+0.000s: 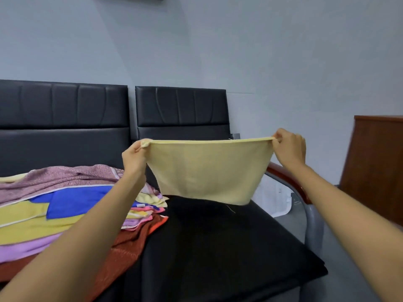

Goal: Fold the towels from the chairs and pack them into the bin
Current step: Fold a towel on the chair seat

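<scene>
Head view, yellow towel (pixel 207 171) before chair (pixel 181 105), pile (pixel 54 192) beside

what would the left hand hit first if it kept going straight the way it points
Probably the black chair back; nothing else shows ahead of the left hand pinching the yellow towel, though depth is unclear.
</scene>
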